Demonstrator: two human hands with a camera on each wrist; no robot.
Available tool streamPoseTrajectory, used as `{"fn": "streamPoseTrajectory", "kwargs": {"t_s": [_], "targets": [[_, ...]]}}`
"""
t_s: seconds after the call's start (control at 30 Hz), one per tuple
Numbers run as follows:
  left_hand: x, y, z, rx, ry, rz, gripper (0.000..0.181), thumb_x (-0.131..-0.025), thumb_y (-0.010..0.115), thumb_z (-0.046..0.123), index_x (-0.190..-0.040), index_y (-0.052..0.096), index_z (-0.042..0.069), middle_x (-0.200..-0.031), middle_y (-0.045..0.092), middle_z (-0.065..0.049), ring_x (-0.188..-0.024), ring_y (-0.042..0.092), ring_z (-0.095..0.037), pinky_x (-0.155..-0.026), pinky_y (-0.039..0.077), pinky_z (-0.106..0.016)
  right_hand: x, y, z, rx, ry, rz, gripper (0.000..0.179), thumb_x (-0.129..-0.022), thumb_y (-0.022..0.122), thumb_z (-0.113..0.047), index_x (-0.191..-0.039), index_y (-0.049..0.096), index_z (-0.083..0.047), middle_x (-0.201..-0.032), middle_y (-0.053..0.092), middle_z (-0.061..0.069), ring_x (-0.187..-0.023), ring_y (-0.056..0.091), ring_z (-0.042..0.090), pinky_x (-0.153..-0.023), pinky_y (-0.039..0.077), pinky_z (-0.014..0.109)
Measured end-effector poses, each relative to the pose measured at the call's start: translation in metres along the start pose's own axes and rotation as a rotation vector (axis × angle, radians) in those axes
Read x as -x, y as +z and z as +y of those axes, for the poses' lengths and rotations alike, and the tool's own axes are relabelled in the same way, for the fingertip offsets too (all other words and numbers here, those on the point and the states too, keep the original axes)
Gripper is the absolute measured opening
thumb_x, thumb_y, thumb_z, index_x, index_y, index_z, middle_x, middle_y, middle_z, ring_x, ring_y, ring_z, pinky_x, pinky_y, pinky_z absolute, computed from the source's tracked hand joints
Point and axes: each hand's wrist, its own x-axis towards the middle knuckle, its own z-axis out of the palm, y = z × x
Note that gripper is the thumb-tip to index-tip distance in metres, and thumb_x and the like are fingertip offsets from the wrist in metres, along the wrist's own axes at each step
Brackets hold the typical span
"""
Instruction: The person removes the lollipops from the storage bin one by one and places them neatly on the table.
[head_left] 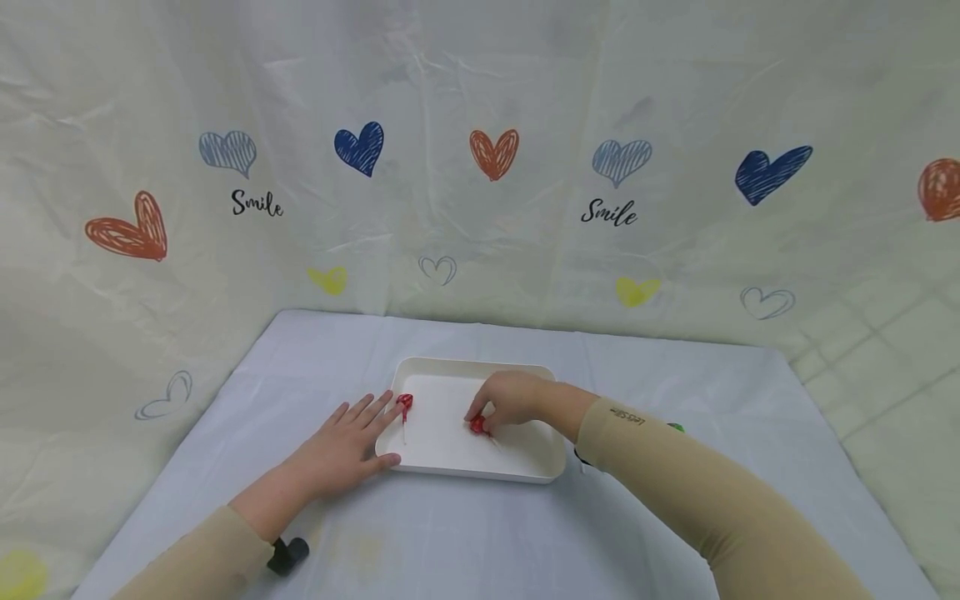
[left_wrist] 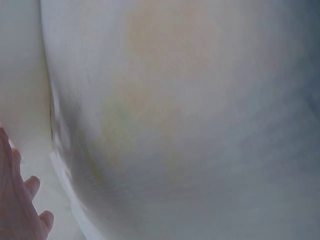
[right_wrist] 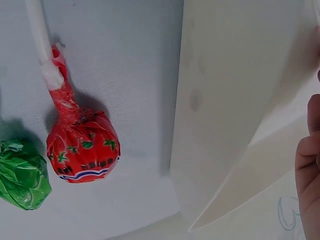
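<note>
A white tray [head_left: 465, 476] lies on the table in the head view. Inside it, my right hand [head_left: 517, 398] pinches a red-wrapped lollipop [head_left: 477, 425], its thin stick pointing toward the near right. Another red lollipop [head_left: 405, 400] lies by the tray's left wall, stick toward me. My left hand [head_left: 347, 442] is spread at the tray's left edge, fingertips close to that second lollipop. In the left wrist view only part of the left hand [left_wrist: 20, 200] shows. The right wrist view catches a few right-hand fingers [right_wrist: 309, 165] at its edge; the held lollipop is out of sight there.
Outside the tray's right wall, a red lollipop [right_wrist: 82, 145] and a green lollipop [right_wrist: 22, 175] lie on the cloth; my right forearm mostly covers them in the head view. A curtain [head_left: 555, 250] printed with hearts hangs behind the white-covered table [head_left: 450, 533].
</note>
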Motion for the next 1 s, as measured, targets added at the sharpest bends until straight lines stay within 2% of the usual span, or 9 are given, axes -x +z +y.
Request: {"fn": "streamPoseTrajectory", "kwargs": {"t_s": [0.33, 0.47, 0.57, 0.8, 1.0], "targets": [[0.001, -0.001, 0.001, -0.003, -0.006, -0.011, 0.086, -0.092, 0.047, 0.069, -0.16, 0.02, 0.024, -0.166, 0.012, -0.001, -0.151, 0.015, -0.035, -0.118, 0.011, -0.06, 0.004, 0.001, 0.01, 0.006, 0.049, 0.032, 0.023, -0.088, 0.076, -0.023, -0.106, 0.078, -0.036, -0.097, 0.068, -0.026, -0.097, 0.059, 0.007, -0.087, 0.048, 0.027], [0.001, -0.002, 0.002, 0.0, -0.008, -0.01, 0.084, -0.093, 0.052, 0.065, -0.16, 0.021, 0.024, -0.166, 0.013, -0.001, -0.15, 0.015, -0.035, -0.118, 0.011, -0.06, 0.006, -0.002, 0.012, 0.006, 0.082, 0.04, 0.025, -0.088, 0.076, -0.025, -0.108, 0.077, -0.039, -0.101, 0.067, -0.026, -0.104, 0.059, 0.007, -0.091, 0.048, 0.031], [0.001, -0.002, 0.003, -0.001, -0.005, -0.009, 0.084, -0.093, 0.051, 0.065, -0.16, 0.021, 0.024, -0.166, 0.013, -0.001, -0.15, 0.015, -0.035, -0.118, 0.011, -0.061, 0.009, -0.006, 0.014, -0.024, 0.081, 0.054, 0.026, -0.088, 0.076, -0.024, -0.111, 0.077, -0.035, -0.103, 0.069, -0.024, -0.105, 0.06, 0.009, -0.094, 0.048, 0.032], [0.002, -0.003, 0.003, -0.012, 0.002, -0.005, 0.085, -0.093, 0.047, 0.069, -0.16, 0.022, 0.023, -0.166, 0.014, -0.002, -0.15, 0.016, -0.035, -0.118, 0.012, -0.06, 0.02, -0.013, 0.021, -0.054, 0.065, 0.097, 0.026, -0.088, 0.077, -0.027, -0.113, 0.077, -0.033, -0.102, 0.068, -0.025, -0.09, 0.056, 0.006, -0.082, 0.049, 0.028], [0.002, -0.003, 0.003, -0.007, 0.009, 0.001, 0.087, -0.091, 0.044, 0.073, -0.159, 0.022, 0.022, -0.166, 0.015, -0.003, -0.15, 0.016, -0.036, -0.118, 0.012, -0.061, 0.032, -0.021, 0.03, -0.092, 0.045, 0.143, 0.028, -0.089, 0.076, -0.027, -0.117, 0.076, -0.028, -0.104, 0.069, -0.023, -0.084, 0.055, 0.012, -0.073, 0.049, 0.03]]}}
